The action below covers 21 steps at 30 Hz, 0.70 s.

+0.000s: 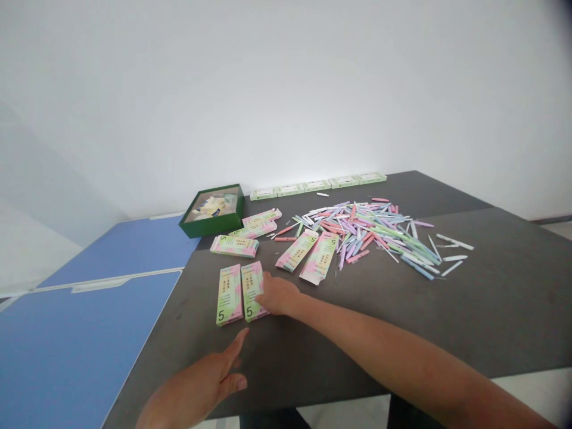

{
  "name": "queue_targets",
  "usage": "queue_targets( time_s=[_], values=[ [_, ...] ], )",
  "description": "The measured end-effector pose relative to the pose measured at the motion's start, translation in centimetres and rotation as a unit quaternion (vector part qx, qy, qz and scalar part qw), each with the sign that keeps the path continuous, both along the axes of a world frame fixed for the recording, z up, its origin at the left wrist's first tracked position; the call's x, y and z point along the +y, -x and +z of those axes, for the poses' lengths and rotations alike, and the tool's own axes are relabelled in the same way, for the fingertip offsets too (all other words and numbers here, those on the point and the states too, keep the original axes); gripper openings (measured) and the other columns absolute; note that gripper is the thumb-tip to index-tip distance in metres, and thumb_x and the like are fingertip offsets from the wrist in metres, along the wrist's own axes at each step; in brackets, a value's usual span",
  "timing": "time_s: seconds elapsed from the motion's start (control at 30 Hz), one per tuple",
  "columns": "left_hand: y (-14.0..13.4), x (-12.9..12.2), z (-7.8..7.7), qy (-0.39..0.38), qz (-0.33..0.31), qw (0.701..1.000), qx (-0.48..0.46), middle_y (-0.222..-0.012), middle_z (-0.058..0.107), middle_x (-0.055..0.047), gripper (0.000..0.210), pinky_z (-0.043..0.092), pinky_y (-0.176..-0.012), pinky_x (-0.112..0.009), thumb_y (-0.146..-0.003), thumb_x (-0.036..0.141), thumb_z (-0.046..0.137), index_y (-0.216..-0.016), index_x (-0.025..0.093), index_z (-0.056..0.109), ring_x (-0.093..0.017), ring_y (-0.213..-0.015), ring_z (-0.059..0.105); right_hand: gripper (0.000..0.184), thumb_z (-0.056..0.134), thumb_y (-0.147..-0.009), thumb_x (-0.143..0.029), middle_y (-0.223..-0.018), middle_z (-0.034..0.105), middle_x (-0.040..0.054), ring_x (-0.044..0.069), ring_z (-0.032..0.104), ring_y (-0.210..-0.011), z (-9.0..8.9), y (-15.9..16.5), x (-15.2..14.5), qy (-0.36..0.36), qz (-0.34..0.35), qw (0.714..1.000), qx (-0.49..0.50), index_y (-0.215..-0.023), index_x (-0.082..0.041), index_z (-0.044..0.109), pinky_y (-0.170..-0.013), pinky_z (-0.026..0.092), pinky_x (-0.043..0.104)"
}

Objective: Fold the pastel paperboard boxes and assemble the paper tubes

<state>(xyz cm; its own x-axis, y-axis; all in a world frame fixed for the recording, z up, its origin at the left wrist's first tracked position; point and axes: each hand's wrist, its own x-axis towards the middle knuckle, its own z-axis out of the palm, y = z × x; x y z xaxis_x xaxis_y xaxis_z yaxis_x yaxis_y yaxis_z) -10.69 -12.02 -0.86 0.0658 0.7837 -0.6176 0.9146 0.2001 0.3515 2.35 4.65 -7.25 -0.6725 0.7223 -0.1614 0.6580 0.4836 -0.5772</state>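
Pink and green, a box (251,289) lies on the table (348,339) in the right grip (280,295), which is closed on its right edge. The left grip (208,375) is open, its forefinger extended just short of the box's near end. Left of the right grip, a second box (229,295) lies beside the held one. Beyond that grip to the right lie two cartons (297,251) and a heap of pens (357,229); beyond it to the left, three boxes (255,229) and a green tray (211,227).
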Motion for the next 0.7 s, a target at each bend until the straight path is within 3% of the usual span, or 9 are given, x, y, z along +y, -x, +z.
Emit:
queue_targets(
  time_s=[0.17,0.3,0.7],
  values=[
    [-0.3,0.1,0.4,0.027,-0.001,1.000,-0.001,-0.120,0.059,-0.014,0.072,0.041,-0.089,-0.038,-0.086,0.044,0.037,-0.146,0.015,0.010,-0.027,-0.105,0.057,0.050,0.049,-0.078,-0.038,-0.102,0.064,0.0209,0.032,0.063,-0.095,0.0,1.1,-0.4,-0.006,0.003,1.000,-0.002,-0.118,-0.007,0.043,-0.074,0.049,0.042],
    [-0.5,0.1,0.4,0.041,-0.007,0.999,0.012,-0.115,0.062,-0.013,0.070,0.043,-0.084,-0.036,-0.087,0.042,0.035,-0.146,0.014,0.009,-0.027,-0.099,0.059,0.051,0.050,-0.078,-0.037,-0.103,0.064,0.0212,0.032,0.063,-0.093,0.1,1.4,-1.1,-0.009,0.004,1.000,0.001,-0.118,-0.007,0.042,-0.073,0.050,0.042],
    [-0.8,0.1,0.0,0.039,-0.005,0.999,-0.013,-0.102,0.067,-0.009,0.066,0.045,-0.078,-0.031,-0.087,0.041,0.035,-0.145,0.014,0.018,-0.024,-0.090,0.061,0.049,0.048,-0.076,-0.035,-0.099,0.065,0.0177,0.030,0.065,-0.087,-0.1,2.2,-2.1,-0.002,0.026,0.999,0.028,-0.118,-0.010,0.042,-0.067,0.050,0.038]
  ],
)
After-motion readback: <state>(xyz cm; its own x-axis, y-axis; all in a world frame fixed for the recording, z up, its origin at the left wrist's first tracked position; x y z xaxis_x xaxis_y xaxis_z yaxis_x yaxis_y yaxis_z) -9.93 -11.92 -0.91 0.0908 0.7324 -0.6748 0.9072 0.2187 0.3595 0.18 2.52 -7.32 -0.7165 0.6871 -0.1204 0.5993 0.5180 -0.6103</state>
